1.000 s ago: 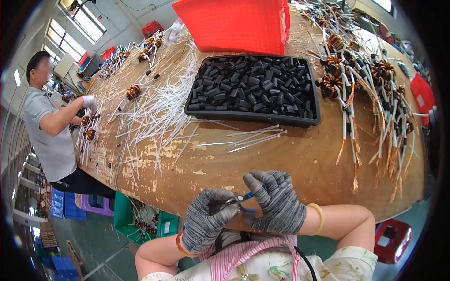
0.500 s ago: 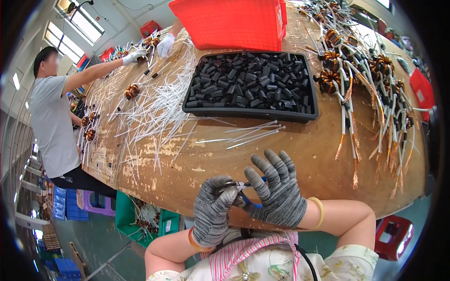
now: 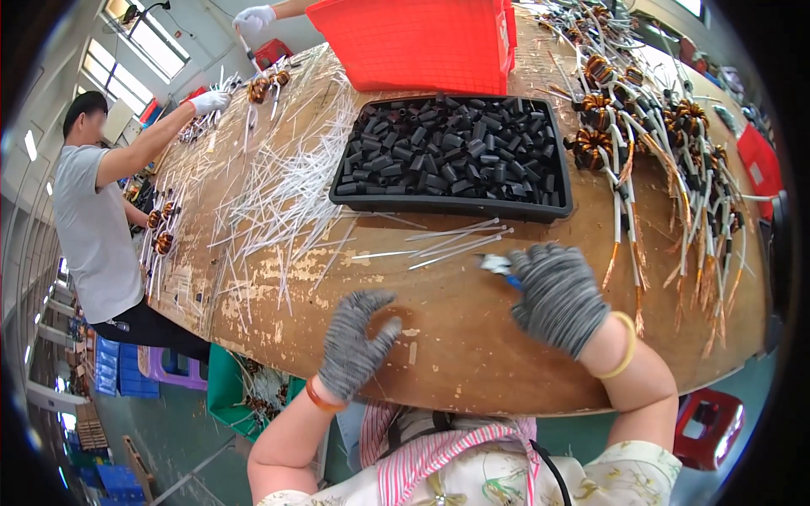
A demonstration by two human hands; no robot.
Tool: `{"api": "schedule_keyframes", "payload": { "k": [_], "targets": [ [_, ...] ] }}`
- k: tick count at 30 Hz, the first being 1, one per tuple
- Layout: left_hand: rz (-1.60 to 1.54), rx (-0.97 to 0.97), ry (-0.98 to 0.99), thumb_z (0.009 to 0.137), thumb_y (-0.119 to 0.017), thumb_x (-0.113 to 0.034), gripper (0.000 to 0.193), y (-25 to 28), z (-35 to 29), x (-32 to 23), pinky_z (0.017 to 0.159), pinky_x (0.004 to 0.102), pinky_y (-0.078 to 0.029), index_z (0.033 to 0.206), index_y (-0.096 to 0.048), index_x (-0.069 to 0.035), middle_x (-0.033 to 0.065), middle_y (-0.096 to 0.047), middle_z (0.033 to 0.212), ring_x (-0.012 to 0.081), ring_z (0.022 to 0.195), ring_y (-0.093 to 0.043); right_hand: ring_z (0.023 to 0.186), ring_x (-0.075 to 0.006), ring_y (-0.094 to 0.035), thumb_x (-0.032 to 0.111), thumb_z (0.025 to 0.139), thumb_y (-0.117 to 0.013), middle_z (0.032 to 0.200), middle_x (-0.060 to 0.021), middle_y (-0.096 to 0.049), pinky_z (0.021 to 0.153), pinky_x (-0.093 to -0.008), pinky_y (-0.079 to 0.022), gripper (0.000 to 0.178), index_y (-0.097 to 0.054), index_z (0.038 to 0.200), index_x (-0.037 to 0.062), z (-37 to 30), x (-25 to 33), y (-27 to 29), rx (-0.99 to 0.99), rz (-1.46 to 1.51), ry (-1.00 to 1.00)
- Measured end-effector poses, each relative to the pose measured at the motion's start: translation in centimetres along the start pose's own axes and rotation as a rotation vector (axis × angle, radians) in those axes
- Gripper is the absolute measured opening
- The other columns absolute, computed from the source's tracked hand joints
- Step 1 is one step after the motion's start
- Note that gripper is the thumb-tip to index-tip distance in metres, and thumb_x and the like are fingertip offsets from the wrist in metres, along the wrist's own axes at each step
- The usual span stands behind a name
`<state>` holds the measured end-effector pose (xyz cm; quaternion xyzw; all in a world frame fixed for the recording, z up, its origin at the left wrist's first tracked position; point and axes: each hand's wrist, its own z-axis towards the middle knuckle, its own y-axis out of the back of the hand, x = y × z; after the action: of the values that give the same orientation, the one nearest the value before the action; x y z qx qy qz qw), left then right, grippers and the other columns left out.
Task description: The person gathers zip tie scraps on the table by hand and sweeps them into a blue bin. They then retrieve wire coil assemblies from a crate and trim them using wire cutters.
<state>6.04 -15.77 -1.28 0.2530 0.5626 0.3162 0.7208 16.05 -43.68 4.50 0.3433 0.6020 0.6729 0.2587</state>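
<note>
My right hand (image 3: 558, 295), in a grey knit glove, is wrapped around small pliers with blue handles (image 3: 499, 266). Their metal jaws point left, low over the table beside a few white cable ties (image 3: 460, 246). Farther left, over the front of the wooden table (image 3: 456, 337), my gloved left hand (image 3: 359, 341) holds nothing, with thumb and fingers apart. Beyond both hands stands a black tray (image 3: 447, 205) heaped with short black plastic sleeves (image 3: 447, 152).
A red bin (image 3: 413, 46) stands behind the tray. Copper-wound coils (image 3: 593, 143) with white leads and frayed ends cover the right side. Many cable ties (image 3: 287, 194) lie scattered left. A co-worker (image 3: 101, 219) reaches over the left side; another gloved hand (image 3: 255, 17) lifts a coil's lead.
My hands have separated: the right moved forward and right with the pliers, the left moved down and left and opened. The other people's hands moved, one raising a coil.
</note>
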Motion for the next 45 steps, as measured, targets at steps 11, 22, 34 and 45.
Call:
{"api": "schedule_keyframes", "payload": {
  "k": [11,22,34,45],
  "targets": [
    [0.516,0.228,-0.150,0.083,-0.066,-0.035,0.063,-1.3,6.5,4.2,0.110,0.0442,-0.031,0.133,-0.048,-0.002,0.0216,-0.042,0.142,0.0393,0.133,-0.038,0.104,-0.0295,-0.056,0.034,0.071,-0.072,0.106,-0.0139,-0.061,0.091,-0.0402,-0.043,0.049,-0.061,0.110,0.0067,0.9,-8.8,-2.2,0.080,-0.323,-0.240],
    [0.643,0.034,-0.142,0.082,-0.065,-0.041,0.063,-0.1,8.4,5.3,0.110,0.0466,-0.030,0.129,-0.053,-0.001,0.0217,-0.049,0.136,0.0389,0.129,-0.041,0.126,-0.0349,-0.045,0.044,0.080,-0.064,0.129,-0.0219,-0.052,0.108,-0.0457,-0.032,0.067,-0.051,0.127,-0.0021,2.8,-0.4,-6.4,-0.312,0.114,0.257],
    [0.689,0.232,-0.183,0.080,-0.064,-0.046,0.068,1.1,10.7,7.4,0.110,0.0465,-0.028,0.133,-0.050,-0.005,0.0174,-0.051,0.134,0.0373,0.125,-0.045,0.141,-0.0365,-0.023,0.054,0.080,-0.062,0.146,-0.0215,-0.035,0.118,-0.0477,-0.012,0.084,-0.039,0.139,-0.0013,4.5,-2.5,-9.0,-0.055,0.116,0.161],
    [0.619,0.132,-0.268,0.083,-0.060,-0.044,0.063,2.7,9.0,9.8,0.114,0.0447,-0.022,0.133,-0.053,-0.007,0.0169,-0.045,0.142,0.0367,0.134,-0.036,0.140,-0.0380,-0.025,0.052,0.079,-0.064,0.146,-0.0218,-0.035,0.117,-0.0481,-0.014,0.083,-0.040,0.139,-0.0009,4.6,-2.1,-8.6,-0.025,0.097,0.139]
  ]
}}
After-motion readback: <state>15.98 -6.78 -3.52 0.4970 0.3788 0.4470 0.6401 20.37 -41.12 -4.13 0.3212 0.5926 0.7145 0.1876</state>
